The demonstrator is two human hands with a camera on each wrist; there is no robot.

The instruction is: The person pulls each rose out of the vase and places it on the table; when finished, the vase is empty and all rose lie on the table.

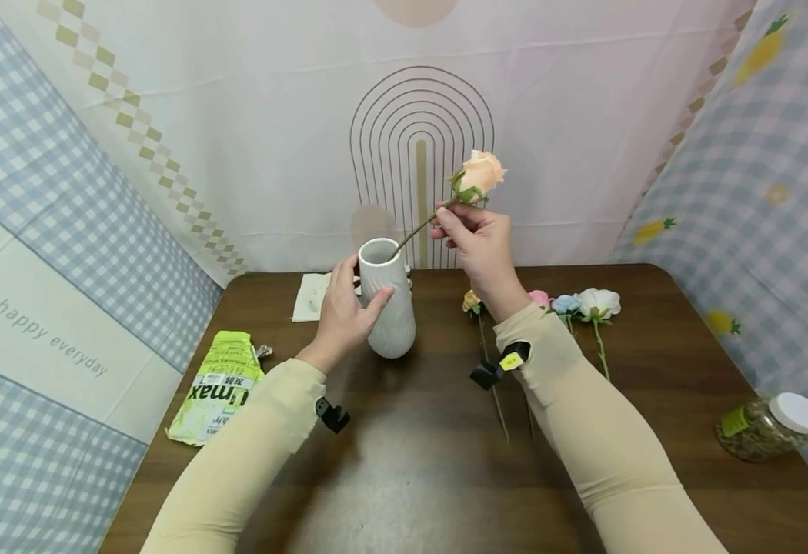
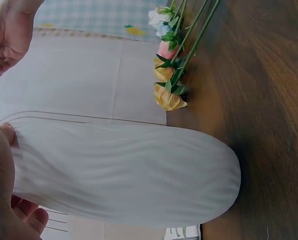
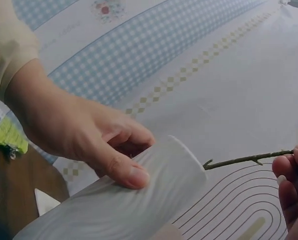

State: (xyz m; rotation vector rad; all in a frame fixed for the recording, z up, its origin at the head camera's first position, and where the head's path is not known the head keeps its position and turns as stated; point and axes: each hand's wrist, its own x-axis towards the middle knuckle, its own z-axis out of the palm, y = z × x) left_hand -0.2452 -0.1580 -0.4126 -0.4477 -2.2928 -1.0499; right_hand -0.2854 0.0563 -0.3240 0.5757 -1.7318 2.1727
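A white ribbed vase (image 1: 392, 315) is in my left hand (image 1: 348, 312), which grips it near the top with the thumb across the front. In the left wrist view the vase (image 2: 133, 172) shows down to its rounded base; whether the base touches the table I cannot tell. My right hand (image 1: 476, 242) pinches the stem of a peach rose (image 1: 480, 175) just under its bloom. The stem slants down to the vase's mouth, its lower end hidden inside the rim. Seen from the right wrist, the thorny stem (image 3: 249, 159) runs from the fingers to the opening.
On the brown table (image 1: 404, 477), several artificial flowers lie right of the vase, including a yellow one (image 1: 472, 301) and a white one (image 1: 598, 305). A green-and-white bag (image 1: 213, 392) lies at left, a white paper (image 1: 309, 298) behind. A white-lidded jar (image 1: 767, 427) is at right.
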